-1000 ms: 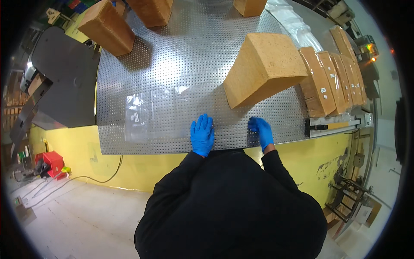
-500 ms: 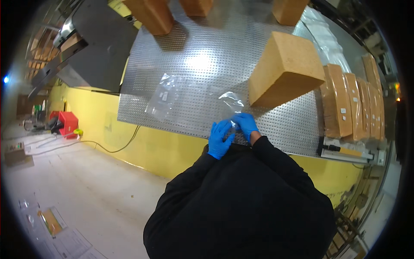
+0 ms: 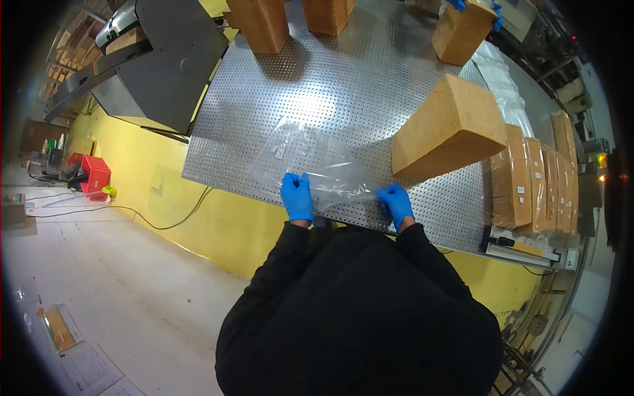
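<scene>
A clear plastic bag (image 3: 340,182) is stretched between my two blue-gloved hands over the near edge of a perforated metal table. My left hand (image 3: 297,198) pinches its left side, and my right hand (image 3: 395,203) is closed on its right side. Beyond it, another clear bag (image 3: 282,146) with a small white label lies flat, partly overlapped by the held one. Just past my right hand, a large tan block (image 3: 449,129) stands on the table, touched by neither hand.
Bagged tan blocks (image 3: 518,188) with labels line the right side. More tan blocks (image 3: 261,26) stand at the far edge. A co-worker's blue-gloved hands hold a block (image 3: 459,33) at the far right. A dark machine (image 3: 158,66) stands left, with a red crate (image 3: 92,175) beyond.
My hands have moved apart, spreading the plastic bag between them. A co-worker's gloved hands have come into view on the far-right block. The view has shifted slightly.
</scene>
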The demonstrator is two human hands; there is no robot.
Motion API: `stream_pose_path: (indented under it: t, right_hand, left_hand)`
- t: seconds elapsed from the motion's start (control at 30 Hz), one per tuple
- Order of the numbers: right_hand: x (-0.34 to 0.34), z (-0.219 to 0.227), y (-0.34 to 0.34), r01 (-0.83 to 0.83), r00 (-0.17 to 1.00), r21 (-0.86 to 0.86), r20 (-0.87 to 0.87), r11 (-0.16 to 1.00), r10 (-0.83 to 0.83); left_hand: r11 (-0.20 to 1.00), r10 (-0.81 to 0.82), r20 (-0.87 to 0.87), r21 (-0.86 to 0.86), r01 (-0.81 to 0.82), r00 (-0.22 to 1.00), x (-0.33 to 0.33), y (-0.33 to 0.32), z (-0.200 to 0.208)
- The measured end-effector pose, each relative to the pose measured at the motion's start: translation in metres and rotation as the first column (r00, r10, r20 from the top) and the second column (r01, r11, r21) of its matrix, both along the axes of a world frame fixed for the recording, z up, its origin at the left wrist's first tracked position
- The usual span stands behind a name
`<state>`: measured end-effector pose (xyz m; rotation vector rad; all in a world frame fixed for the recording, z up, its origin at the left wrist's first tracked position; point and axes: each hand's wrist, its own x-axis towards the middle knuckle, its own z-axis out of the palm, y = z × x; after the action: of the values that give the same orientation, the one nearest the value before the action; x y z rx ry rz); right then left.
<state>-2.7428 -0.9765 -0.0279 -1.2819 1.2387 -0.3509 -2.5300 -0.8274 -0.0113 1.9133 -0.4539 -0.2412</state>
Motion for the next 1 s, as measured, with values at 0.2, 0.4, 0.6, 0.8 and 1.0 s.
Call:
stream_pose_path:
  t: [0.2, 0.4, 0.6, 0.8, 1.0]
  right_hand:
    - [0.004, 0.110, 0.033, -0.309, 0.913, -0.224, 0.202, 0.924, 0.354]
    - [0.069, 0.079, 0.036, -0.192, 0.624, 0.599, 0.686, 0.777, -0.375]
    - [0.109, 0.127, 0.032, -0.201, 0.504, 0.459, 0.806, 0.865, -0.310]
    - [0.115, 0.201, 0.050, -0.490, 0.479, 0.169, 0.872, 0.855, 0.102]
    - [0.050, 0.264, 0.028, -0.282, 0.421, -0.172, 0.862, 0.944, 0.283]
  left_hand:
    - [0.996, -0.075, 0.357, -0.018, 0.087, 0.931, -0.016, -0.001, 0.054]
    - [0.941, -0.307, 0.627, 0.091, 0.325, 0.716, -0.028, 0.012, 0.072]
    - [0.888, -0.425, -0.594, -0.128, 0.441, 0.683, -0.020, 0.037, 0.020]
    - [0.650, -0.728, -0.090, -0.407, 0.642, 0.680, -0.014, -0.026, 0.095]
    - [-0.118, -0.958, 0.201, -0.926, -0.359, -0.203, 0.017, -0.065, 0.176]
